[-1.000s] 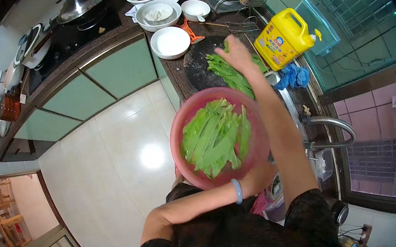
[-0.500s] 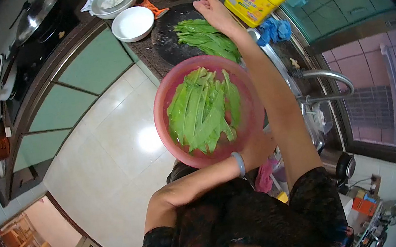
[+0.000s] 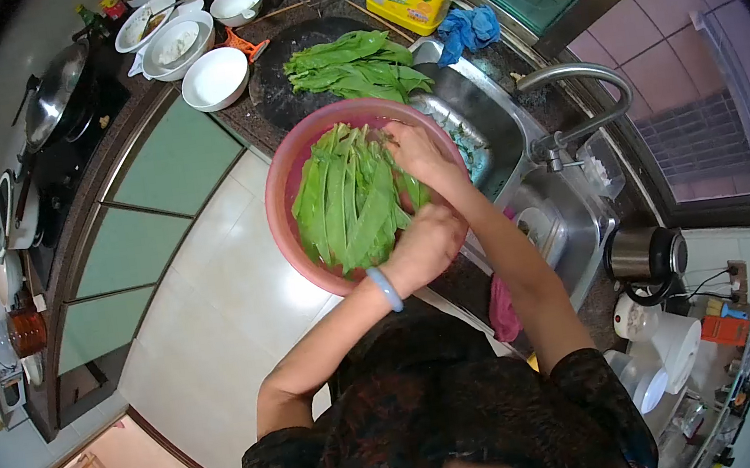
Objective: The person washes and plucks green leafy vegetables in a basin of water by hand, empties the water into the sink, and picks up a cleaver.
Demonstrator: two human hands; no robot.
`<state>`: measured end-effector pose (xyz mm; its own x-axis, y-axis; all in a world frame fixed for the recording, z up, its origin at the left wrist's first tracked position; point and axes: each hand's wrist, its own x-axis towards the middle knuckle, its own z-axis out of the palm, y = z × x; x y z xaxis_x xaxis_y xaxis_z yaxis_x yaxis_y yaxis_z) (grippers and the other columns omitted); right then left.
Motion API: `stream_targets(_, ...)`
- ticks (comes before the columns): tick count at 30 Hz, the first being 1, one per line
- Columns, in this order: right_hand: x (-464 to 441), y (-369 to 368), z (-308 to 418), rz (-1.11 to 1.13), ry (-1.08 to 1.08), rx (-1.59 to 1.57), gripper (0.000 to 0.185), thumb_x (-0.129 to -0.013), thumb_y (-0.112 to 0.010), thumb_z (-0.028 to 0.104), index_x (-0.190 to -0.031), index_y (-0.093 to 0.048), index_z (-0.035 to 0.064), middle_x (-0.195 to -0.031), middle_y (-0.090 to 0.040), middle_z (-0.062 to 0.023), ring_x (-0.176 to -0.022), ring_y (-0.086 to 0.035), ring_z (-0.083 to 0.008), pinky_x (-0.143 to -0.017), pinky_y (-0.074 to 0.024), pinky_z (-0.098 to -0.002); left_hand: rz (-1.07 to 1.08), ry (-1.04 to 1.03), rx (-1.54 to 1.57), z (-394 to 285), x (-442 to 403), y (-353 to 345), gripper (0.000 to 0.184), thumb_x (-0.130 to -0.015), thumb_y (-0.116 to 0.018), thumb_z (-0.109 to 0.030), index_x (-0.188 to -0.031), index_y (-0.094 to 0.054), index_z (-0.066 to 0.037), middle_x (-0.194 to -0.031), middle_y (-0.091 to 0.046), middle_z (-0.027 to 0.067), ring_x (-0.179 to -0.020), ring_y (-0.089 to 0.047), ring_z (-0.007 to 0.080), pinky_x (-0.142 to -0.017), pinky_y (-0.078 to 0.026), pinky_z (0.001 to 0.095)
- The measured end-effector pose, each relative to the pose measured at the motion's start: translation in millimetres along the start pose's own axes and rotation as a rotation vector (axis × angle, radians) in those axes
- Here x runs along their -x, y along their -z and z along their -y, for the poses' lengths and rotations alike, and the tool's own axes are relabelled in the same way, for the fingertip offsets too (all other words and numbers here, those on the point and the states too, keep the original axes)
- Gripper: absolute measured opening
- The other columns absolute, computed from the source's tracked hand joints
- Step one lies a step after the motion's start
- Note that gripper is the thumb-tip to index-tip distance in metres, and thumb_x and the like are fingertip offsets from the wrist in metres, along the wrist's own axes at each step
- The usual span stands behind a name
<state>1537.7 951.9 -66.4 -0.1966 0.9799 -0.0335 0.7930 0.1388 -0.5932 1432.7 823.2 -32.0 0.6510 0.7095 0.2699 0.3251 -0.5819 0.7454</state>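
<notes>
Since the earlier view, the right hand has come off the leaves on the chopping board and into the pink plastic basin, and the left hand, the one with the pale bangle at its wrist, has moved up from outside the rim to the basin's near right side. The right fingers reach down among the long lettuce-like leaves; the left ones are curled in. From where I stand I can't tell whether either is closed on a leaf.

The leaves fill most of the basin, and more greens lie on the board just beyond. I'd expect them light, limp and slippery when wet, quick to bruise or tear along the blade, so a loose hold on the firmer stems or pale midribs looks kindest. The basin would be the heavier thing, better held by its rim.

Its right side sits close to the steel sink, with the arched tap farther off. Leftward, past the rim, the tiled floor gives the elbow room. A white bowl stands near the counter edge.
</notes>
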Motion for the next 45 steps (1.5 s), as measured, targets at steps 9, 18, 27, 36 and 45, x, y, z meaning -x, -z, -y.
stream_targets(9,17.1,-12.5,-19.2,-0.043,-0.162,-0.067,0.015,-0.085,-0.059,0.007,-0.096,-0.051,0.0012,-0.092,-0.063,-0.0181,-0.087,-0.064,-0.0339,-0.077,-0.0485,-0.0402,0.01,0.337,-0.166,69.7,9.1,43.9,0.024,-0.075,-0.061,-0.001,-0.099,-0.066,0.002,-0.093,-0.064,0.0207,-0.09,-0.061,0.0382,-0.083,-0.049,0.0461)
stream_targets(18,64.2,42.4,41.5,-0.065,0.037,-0.471,0.023,-0.084,-0.066,-0.002,-0.099,-0.05,0.0015,-0.083,-0.055,-0.0038,-0.076,-0.056,-0.0099,-0.068,-0.0469,-0.0257,-0.518,0.394,0.693,51.6,-25.1,68.5,0.024,-0.087,-0.07,-0.01,-0.105,-0.061,0.003,-0.084,-0.063,0.0017,-0.075,-0.058,0.0088,-0.071,-0.049,0.0222)
stream_targets(27,59.8,18.2,-21.1,0.06,0.184,-0.712,0.024,-0.088,-0.062,-0.004,-0.108,-0.051,0.0039,-0.099,-0.06,-0.0042,-0.096,-0.058,-0.0117,-0.085,-0.0472,-0.0236,-0.441,0.474,0.868,66.9,-19.1,63.0,0.014,-0.09,-0.063,-0.006,-0.101,-0.06,0.001,-0.08,-0.061,-0.0002,-0.07,-0.056,0.0061,-0.063,-0.047,0.0214)
stream_targets(36,73.7,33.9,6.8,0.377,-0.054,-0.798,0.035,-0.091,-0.061,0.003,-0.124,-0.048,0.0014,-0.107,-0.058,-0.006,-0.099,-0.056,-0.0122,-0.084,-0.0478,-0.0256,-0.558,0.558,1.003,69.5,-22.4,68.6,0.016,-0.092,-0.055,-0.006,-0.106,-0.059,0.002,-0.078,-0.057,-0.001,-0.064,-0.05,0.0052,-0.058,-0.043,0.0203)
stream_targets(45,67.5,1.8,-13.8,0.248,0.04,-0.603,0.032,-0.087,-0.063,0.006,-0.116,-0.051,-0.0004,-0.093,-0.062,-0.0078,-0.086,-0.059,-0.0141,-0.073,-0.0485,-0.0297,-0.568,0.646,0.96,81.9,-22.5,59.5,0.023,-0.093,-0.06,-0.014,-0.108,-0.058,0.003,-0.081,-0.056,-0.0026,-0.07,-0.049,0.0046,-0.061,-0.042,0.0202)
